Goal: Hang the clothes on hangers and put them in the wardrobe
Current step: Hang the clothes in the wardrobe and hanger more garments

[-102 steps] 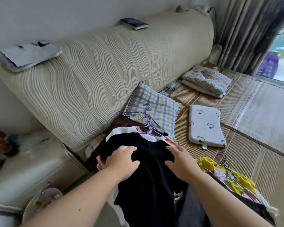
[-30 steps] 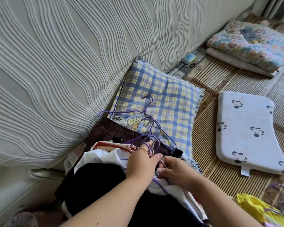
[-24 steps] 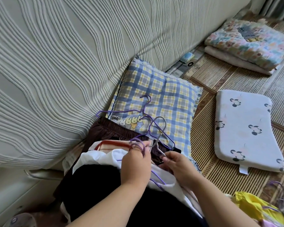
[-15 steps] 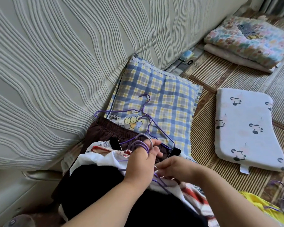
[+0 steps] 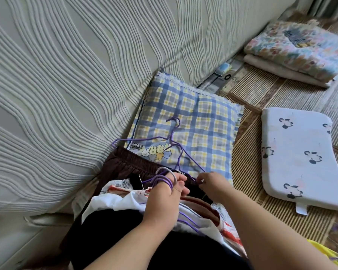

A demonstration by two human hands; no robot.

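Note:
A pile of clothes on hangers lies at the bed's near edge: a black garment [image 5: 113, 230] on top, a white one [image 5: 109, 201] under it, brown shorts [image 5: 125, 166] at the back. My left hand [image 5: 164, 199] grips a bunch of purple hanger hooks [image 5: 163, 180] looped over its fingers. My right hand [image 5: 211, 184] pinches the wire of a further purple hanger [image 5: 172, 141], which lies across the checked pillow [image 5: 195, 121].
A ribbed beige headboard cover [image 5: 76, 65] rises behind the pile. On the woven mat [image 5: 248, 172] lie a white panda-print cushion [image 5: 300, 156] and folded floral bedding [image 5: 297, 47]. Yellow clothing with a hanger [image 5: 328, 256] shows at the bottom right.
My hands left the black garment and went to the hanger hooks. The left hand gathered the purple hooks over its fingers, and the right hand moved right onto another hanger's wire.

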